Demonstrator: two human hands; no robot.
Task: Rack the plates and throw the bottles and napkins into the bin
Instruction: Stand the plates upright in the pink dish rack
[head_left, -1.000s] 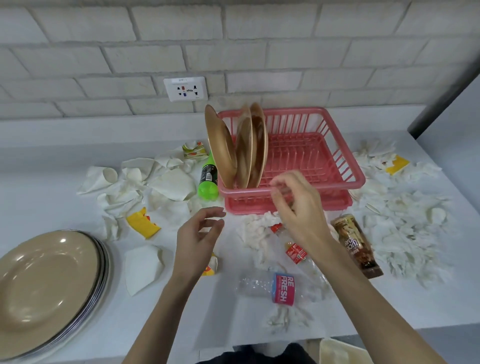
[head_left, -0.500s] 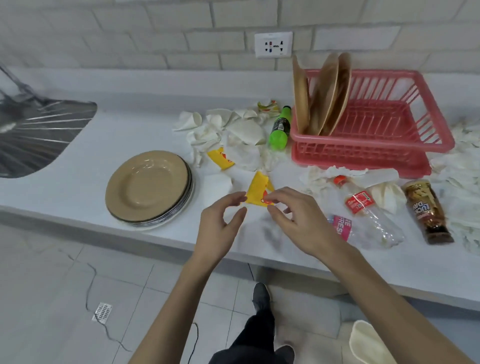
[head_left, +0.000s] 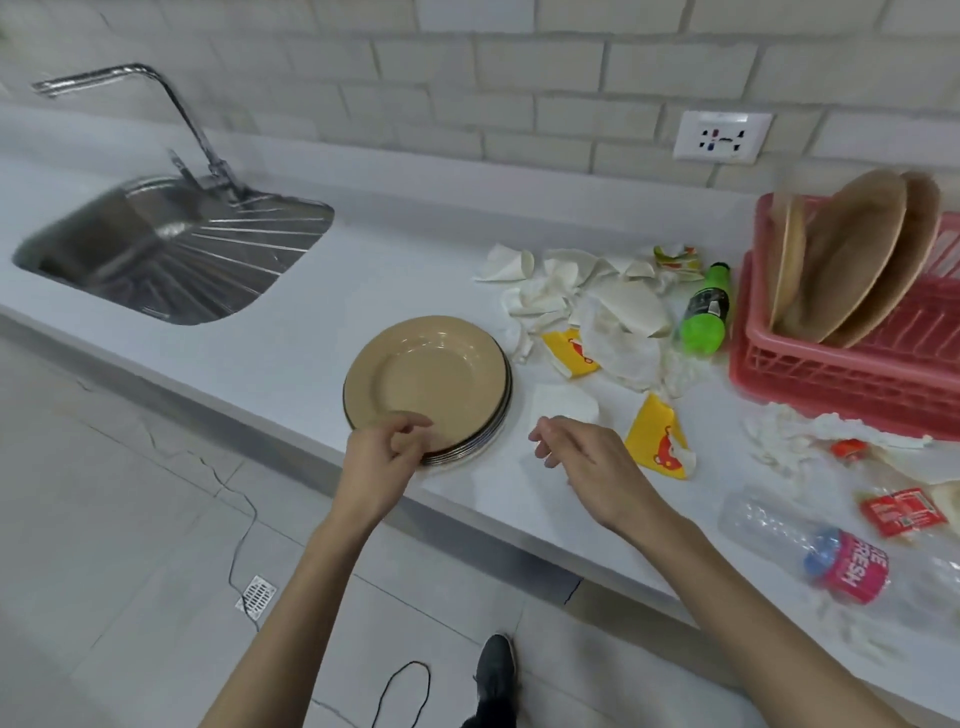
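A stack of tan plates (head_left: 431, 374) lies on the white counter near its front edge. My left hand (head_left: 382, 462) is at the stack's near rim, thumb on the top plate and fingers curled at its edge. My right hand (head_left: 587, 462) hovers just right of the stack, fingers loosely curled, holding nothing. Three tan plates (head_left: 852, 254) stand upright in the pink rack (head_left: 831, 384) at the right. A green bottle (head_left: 704, 312) lies left of the rack. A clear bottle with a pink label (head_left: 810, 545) and one with a red label (head_left: 904, 512) lie at the lower right. Crumpled white napkins (head_left: 571, 291) are scattered between stack and rack.
A steel sink (head_left: 171, 254) with a tap (head_left: 171, 104) is set in the counter at the left. Yellow wrappers (head_left: 654, 436) lie among the napkins. A wall socket (head_left: 722, 136) sits above the rack. Below are a tiled floor, a floor drain (head_left: 257, 596) and my shoe (head_left: 496, 670).
The view has swung left, away from the rack. Both hands moved left from the rack to the plate stack; my left hand now reaches its near rim.
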